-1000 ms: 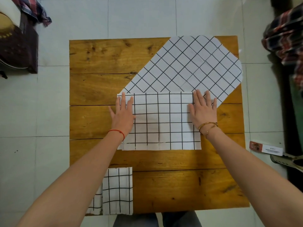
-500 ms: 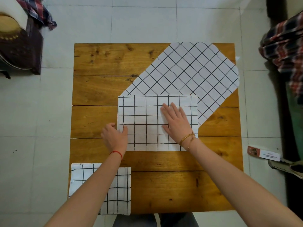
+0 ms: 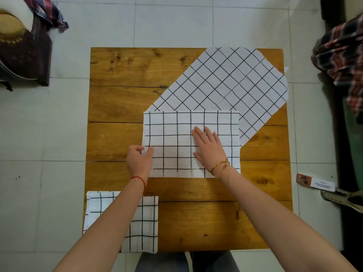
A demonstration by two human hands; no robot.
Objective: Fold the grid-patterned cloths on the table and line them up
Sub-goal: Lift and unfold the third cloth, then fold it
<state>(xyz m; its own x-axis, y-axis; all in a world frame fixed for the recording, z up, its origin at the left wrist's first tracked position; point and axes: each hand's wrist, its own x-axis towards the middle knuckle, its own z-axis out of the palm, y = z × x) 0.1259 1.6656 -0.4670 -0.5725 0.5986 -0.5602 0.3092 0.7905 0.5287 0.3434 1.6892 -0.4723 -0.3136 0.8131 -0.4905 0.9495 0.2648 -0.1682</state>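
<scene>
A half-folded white cloth with a black grid [image 3: 176,134] lies flat in the middle of the wooden table [image 3: 121,103]. My left hand [image 3: 139,160] pinches its left edge between thumb and fingers. My right hand [image 3: 209,148] presses flat on the cloth's middle right, fingers straight. Beneath it, at the back right, a larger grid cloth [image 3: 229,83] lies spread out diagonally. A smaller folded grid cloth [image 3: 145,222] sits at the table's front left corner, partly hidden by my left forearm.
Bare wood shows at the table's back left and front right. Tiled floor surrounds the table. A dark chair with plaid fabric [image 3: 25,46] stands at the far left, plaid clothing [image 3: 341,55] hangs at the right, and a small box [image 3: 314,182] lies on the floor.
Both hands left the cloth's far corners. My right hand slid to the cloth's middle and lies flat; my left hand came to the left edge and took hold of it.
</scene>
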